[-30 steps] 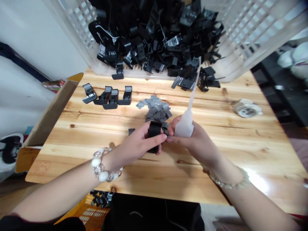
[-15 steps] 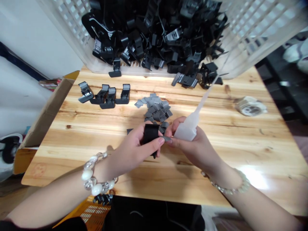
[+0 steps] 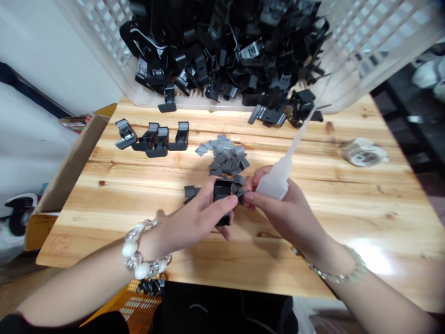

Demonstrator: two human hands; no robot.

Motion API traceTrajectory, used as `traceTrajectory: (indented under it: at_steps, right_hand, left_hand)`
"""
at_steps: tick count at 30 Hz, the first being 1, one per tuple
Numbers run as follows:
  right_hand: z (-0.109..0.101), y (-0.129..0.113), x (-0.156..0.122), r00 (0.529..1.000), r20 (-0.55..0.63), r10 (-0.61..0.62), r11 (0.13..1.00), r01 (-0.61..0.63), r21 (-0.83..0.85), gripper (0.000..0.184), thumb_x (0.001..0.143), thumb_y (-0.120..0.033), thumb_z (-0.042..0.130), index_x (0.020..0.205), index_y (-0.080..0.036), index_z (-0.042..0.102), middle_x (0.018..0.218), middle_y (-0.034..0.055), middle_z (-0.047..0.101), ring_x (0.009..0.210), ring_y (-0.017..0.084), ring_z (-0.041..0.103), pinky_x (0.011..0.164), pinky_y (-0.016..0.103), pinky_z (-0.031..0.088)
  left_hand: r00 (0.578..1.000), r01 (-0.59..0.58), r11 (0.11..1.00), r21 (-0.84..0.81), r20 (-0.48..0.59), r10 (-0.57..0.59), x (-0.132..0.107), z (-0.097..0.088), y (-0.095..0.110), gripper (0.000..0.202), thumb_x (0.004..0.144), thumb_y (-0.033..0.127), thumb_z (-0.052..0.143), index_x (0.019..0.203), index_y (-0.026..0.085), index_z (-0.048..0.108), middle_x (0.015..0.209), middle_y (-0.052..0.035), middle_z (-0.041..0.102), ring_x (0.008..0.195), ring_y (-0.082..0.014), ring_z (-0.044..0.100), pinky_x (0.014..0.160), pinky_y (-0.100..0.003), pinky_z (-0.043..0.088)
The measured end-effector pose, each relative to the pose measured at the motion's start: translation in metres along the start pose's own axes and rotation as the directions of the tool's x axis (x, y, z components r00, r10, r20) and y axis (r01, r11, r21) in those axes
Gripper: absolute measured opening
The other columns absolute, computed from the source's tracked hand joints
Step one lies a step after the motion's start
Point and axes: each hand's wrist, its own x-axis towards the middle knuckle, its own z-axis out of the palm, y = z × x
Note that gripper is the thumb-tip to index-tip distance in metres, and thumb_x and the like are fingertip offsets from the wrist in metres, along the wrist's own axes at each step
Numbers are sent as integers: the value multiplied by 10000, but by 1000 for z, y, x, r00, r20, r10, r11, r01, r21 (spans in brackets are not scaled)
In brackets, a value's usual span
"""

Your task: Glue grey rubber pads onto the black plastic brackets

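Observation:
My left hand [image 3: 194,215] is shut on a black plastic clip [image 3: 222,202], its fingers wrapped around the clip's sides. My right hand [image 3: 281,208] grips a translucent white squeeze bottle [image 3: 274,183], whose long thin nozzle points away toward the far right. The two hands nearly meet just below a heap of small grey pads [image 3: 225,160] on the wooden table [image 3: 295,222]. A few loose pads [image 3: 189,191] lie beside my left hand. Four black clips [image 3: 153,140] stand in a row to the left of the heap.
A large white slatted plastic crate [image 3: 111,28] lies tipped at the far edge of the table, spilling a mass of black clips [image 3: 222,55]. A tape roll [image 3: 364,152] sits at right, a cardboard box [image 3: 69,162] at left, and an orange crate [image 3: 139,306] below the near edge.
The bottle's nozzle has tilted from nearly upright toward the right. My left hand has turned the black clip slightly and shifted a little toward the right hand.

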Motion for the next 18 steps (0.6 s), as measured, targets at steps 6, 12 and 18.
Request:
traceTrajectory:
  at_steps: [6, 12, 18]
  right_hand:
    - [8, 3, -4, 988, 39, 148, 987, -150, 49, 319, 730, -247, 801, 906, -231, 535, 707, -32, 630, 628, 130, 607, 523, 248, 484]
    - [20, 4, -7, 987, -29, 159, 987, -158, 22, 324, 711, -298, 808, 832, -226, 516, 663, -43, 581, 580, 103, 531, 548, 255, 484]
    - [21, 6, -8, 988, -11, 154, 988, -154, -3, 345, 687, -315, 823, 776, -217, 505, 651, -48, 509, 584, 102, 482, 505, 244, 444]
  left_hand:
    - [999, -24, 999, -30, 20, 25, -2, 4, -3, 394, 858, 194, 601, 1146, 250, 338, 970, -26, 589, 886, -182, 649, 582, -254, 596]
    - [999, -34, 999, -27, 29, 35, -4, 6, -9, 376, 891, 207, 579, 1180, 238, 340, 1162, -99, 576, 986, -204, 645, 673, -302, 628]
    - [998, -49, 997, -63, -35, 47, -4, 8, -13, 382, 934, 359, 540, 1266, 250, 387, 1174, -101, 613, 974, -227, 670, 678, -312, 619]
